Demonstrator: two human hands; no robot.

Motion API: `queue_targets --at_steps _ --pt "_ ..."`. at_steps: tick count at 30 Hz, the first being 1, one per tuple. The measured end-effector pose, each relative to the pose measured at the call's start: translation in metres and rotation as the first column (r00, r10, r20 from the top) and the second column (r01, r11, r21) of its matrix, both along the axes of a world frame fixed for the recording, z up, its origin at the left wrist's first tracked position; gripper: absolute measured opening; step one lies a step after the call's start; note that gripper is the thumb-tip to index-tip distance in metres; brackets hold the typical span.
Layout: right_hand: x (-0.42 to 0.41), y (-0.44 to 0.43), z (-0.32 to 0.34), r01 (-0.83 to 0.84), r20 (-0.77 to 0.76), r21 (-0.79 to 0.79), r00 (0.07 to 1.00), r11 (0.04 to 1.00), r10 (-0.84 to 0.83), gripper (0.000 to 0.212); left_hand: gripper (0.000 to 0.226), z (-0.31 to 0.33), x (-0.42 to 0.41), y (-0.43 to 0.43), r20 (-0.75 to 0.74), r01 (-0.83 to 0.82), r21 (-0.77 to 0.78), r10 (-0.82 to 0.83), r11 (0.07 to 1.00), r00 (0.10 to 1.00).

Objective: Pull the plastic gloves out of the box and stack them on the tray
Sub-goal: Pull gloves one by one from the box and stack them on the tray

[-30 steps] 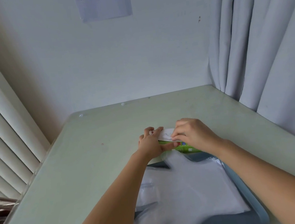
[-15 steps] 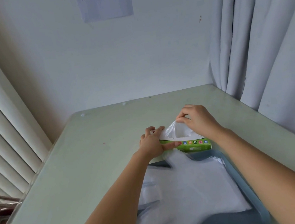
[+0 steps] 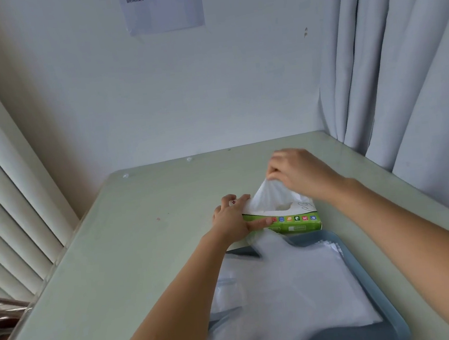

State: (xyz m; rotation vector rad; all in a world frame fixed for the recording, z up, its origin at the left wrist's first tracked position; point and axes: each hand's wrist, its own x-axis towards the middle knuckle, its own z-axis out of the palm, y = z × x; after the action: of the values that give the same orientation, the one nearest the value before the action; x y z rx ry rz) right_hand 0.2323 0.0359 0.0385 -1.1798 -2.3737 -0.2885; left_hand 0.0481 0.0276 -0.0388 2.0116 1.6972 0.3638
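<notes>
Right hand (image 3: 299, 172) pinches glove (image 3: 271, 196) above box (image 3: 293, 222); left hand (image 3: 232, 220) grips its edge.

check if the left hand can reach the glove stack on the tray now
Probably yes: the left hand grips the box right beside the glove stack on the tray, nothing between, but it must let go.

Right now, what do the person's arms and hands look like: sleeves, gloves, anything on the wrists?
The left forearm and right forearm are bare to the frame edge; no sleeve is in view. The left hand and right hand are ungloved. No watch or band shows on either wrist. The right hand's fingers are blurred, so rings cannot be ruled out.
</notes>
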Motion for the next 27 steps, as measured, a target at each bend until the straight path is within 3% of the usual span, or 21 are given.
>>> queue_targets --at_steps 6,10,13,15,17,19,22,25,27 --pt "-0.009 0.035 0.003 0.087 -0.233 -0.171 0.964 0.981 -0.126 0.013 0.086 0.001 0.001 -0.001 -0.019 0.002 0.002 -0.002 1.000 1.000" --pt "-0.014 0.049 -0.005 0.027 -0.486 -0.351 0.849 0.936 -0.207 0.016 0.085 0.002 0.001 0.000 -0.020 0.016 -0.001 -0.016 1.000 1.000" --pt "-0.005 0.048 -0.003 -0.018 -0.650 -0.463 0.687 0.886 -0.325 0.035 0.085 0.004 -0.003 0.005 -0.009 0.033 -0.051 -0.034 0.998 0.999" --pt "0.013 0.043 0.000 0.027 -0.707 -0.543 0.524 0.839 -0.475 0.050 0.095 0.007 -0.001 0.008 0.024 0.008 -0.068 -0.006 0.998 1.000" --pt "0.034 0.036 -0.002 0.017 -0.699 -0.664 0.342 0.747 -0.629 0.061 0.102 0.013 0.004 0.009 0.119 -0.065 -0.030 0.068 0.997 0.991" --pt "0.050 0.027 -0.005 -0.060 -0.658 -0.743 0.249 0.667 -0.711 0.062 0.085 0.018 0.011 0.010 0.229 -0.107 0.077 0.086 0.991 0.970" --pt "0.065 0.012 -0.013 -0.120 -0.541 -0.837 0.337 0.534 -0.771 0.059 0.055 0.028 0.023 0.010 0.342 -0.119 0.243 0.029 0.963 0.939" --pt "0.069 -0.003 -0.020 -0.282 -0.519 -0.855 0.462 0.436 -0.719 0.052 0.041 0.036 0.035 0.011 0.398 -0.135 0.301 0.004 0.944 0.917" --pt "0.067 -0.007 -0.023 -0.340 -0.523 -0.851 0.484 0.400 -0.701 0.053 0.038 0.038 0.040 0.014 0.424 -0.156 0.310 0.010 0.938 0.906"
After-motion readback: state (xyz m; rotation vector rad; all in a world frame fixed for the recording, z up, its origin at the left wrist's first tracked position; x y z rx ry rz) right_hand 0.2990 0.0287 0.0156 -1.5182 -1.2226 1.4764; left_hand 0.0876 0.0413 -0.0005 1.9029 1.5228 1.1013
